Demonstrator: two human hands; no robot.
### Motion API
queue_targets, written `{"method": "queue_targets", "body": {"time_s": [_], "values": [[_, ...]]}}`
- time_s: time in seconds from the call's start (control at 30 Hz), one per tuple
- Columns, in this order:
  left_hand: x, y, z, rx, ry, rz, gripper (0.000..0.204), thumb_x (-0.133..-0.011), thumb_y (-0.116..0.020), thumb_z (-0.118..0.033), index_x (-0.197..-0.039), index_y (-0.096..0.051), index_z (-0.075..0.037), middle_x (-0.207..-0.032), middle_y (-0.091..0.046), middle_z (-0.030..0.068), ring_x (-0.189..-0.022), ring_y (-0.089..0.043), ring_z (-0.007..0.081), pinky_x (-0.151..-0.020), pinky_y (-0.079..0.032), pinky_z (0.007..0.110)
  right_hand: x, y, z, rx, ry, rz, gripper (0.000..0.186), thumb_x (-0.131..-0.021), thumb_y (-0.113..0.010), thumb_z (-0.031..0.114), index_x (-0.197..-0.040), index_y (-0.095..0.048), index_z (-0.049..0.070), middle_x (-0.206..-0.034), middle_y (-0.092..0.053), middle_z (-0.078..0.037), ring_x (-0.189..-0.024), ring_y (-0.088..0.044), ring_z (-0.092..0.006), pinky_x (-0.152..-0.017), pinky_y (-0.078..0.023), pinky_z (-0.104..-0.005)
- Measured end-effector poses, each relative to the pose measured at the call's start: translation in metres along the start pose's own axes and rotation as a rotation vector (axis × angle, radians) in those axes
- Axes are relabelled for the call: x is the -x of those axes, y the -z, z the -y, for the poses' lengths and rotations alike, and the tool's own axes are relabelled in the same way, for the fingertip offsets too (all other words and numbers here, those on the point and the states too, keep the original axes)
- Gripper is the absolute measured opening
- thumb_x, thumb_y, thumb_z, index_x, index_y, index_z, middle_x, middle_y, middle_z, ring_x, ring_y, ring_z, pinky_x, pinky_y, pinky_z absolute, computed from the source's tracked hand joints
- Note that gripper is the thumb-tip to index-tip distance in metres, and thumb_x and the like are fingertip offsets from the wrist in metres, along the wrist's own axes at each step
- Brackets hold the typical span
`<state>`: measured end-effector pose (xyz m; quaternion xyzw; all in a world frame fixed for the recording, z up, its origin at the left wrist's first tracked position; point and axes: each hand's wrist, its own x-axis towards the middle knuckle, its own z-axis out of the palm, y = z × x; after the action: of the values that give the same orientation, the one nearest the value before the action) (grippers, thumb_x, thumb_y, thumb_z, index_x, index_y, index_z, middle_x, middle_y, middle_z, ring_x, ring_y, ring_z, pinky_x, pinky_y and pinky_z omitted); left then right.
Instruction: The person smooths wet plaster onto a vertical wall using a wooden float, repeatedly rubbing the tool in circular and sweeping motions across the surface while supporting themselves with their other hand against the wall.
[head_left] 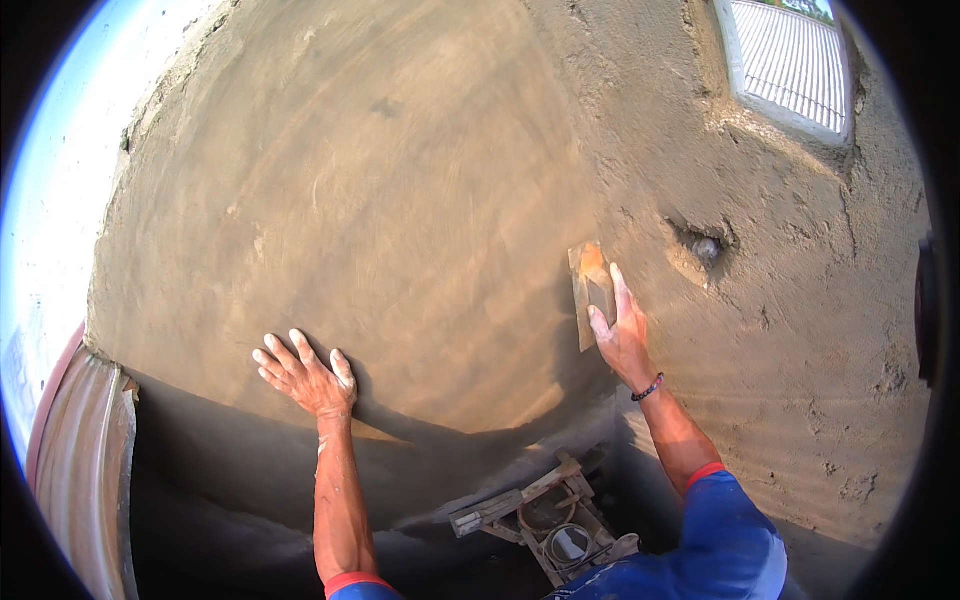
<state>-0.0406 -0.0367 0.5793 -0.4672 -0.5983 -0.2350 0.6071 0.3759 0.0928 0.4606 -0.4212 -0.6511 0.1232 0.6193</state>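
Note:
A broad wall of grey-brown plaster [430,200] fills most of the view, smooth in the middle and rougher on the right. My left hand [312,382] rests against its lower left part, fingers spread and dusted with pale mortar, holding nothing. Near the inner corner on the right, my right hand [628,340] is closed round a plastering trowel [582,285]. The trowel's narrow plate stands nearly upright against the wall, with an orange patch near its upper end. My fingers and palm hide part of its handle.
A wooden stand [545,498] with a round container [570,545] is below, between my arms. A hole [705,246] with a pale round thing in it and a window opening [790,65] break the right wall. Corrugated sheeting [85,450] stands at lower left.

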Motion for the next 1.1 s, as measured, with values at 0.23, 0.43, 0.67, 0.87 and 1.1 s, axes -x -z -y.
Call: {"method": "queue_targets", "body": {"time_s": [0.23,0.43,0.67,0.87,1.1], "values": [[-0.002,0.001,-0.005,0.045,0.033,0.023,0.067,-0.095,-0.052,-0.041,-0.153,-0.034,-0.011,-0.163,-0.018,0.0197,-0.15,-0.01,0.0475,-0.119,-0.01,0.062,-0.157,0.005,0.116,0.104,0.377,-0.057,0.055,-0.087,-0.064,0.008,-0.139,-0.048,0.002,-0.118,-0.061,-0.023,-0.103,-0.06,-0.0418,-0.089,-0.05,-0.046],[-0.002,0.002,-0.007,0.055,0.029,0.007,0.068,-0.094,-0.054,-0.039,-0.152,-0.035,-0.01,-0.162,-0.02,0.0199,-0.149,-0.011,0.0479,-0.119,-0.011,0.061,-0.072,-0.035,0.023,0.235,0.224,0.138,0.063,-0.084,-0.063,0.008,-0.144,-0.043,0.009,-0.113,-0.06,-0.027,-0.099,-0.06,-0.047,-0.086,-0.051,-0.0515],[-0.005,0.003,-0.002,0.051,0.016,-0.006,0.069,-0.093,-0.056,-0.039,-0.152,-0.035,-0.011,-0.162,-0.021,0.0198,-0.149,-0.013,0.0473,-0.119,-0.012,0.06,-0.112,0.017,0.083,0.107,0.387,0.017,0.064,-0.082,-0.065,0.006,-0.143,-0.046,0.01,-0.118,-0.061,-0.025,-0.105,-0.061,-0.0442,-0.091,-0.051,-0.0498],[-0.005,0.004,-0.008,0.066,0.029,0.016,0.069,-0.092,-0.057,-0.039,-0.152,-0.035,-0.012,-0.162,-0.021,0.019,-0.149,-0.012,0.0471,-0.119,-0.012,0.06,-0.195,0.01,0.129,0.243,0.353,0.024,0.062,-0.083,-0.063,0.013,-0.142,-0.047,0.005,-0.118,-0.063,-0.024,-0.108,-0.06,-0.0414,-0.093,-0.05,-0.047],[0.001,-0.001,-0.003,0.057,0.057,0.047,0.07,-0.091,-0.058,-0.038,-0.153,-0.034,-0.014,-0.163,-0.02,0.0178,-0.149,-0.013,0.0471,-0.119,-0.012,0.06,-0.004,-0.045,0.038,0.226,0.174,0.311,0.07,-0.08,-0.066,0.007,-0.146,-0.044,0.013,-0.109,-0.059,-0.028,-0.096,-0.06,-0.0483,-0.083,-0.052,-0.0542]]}}
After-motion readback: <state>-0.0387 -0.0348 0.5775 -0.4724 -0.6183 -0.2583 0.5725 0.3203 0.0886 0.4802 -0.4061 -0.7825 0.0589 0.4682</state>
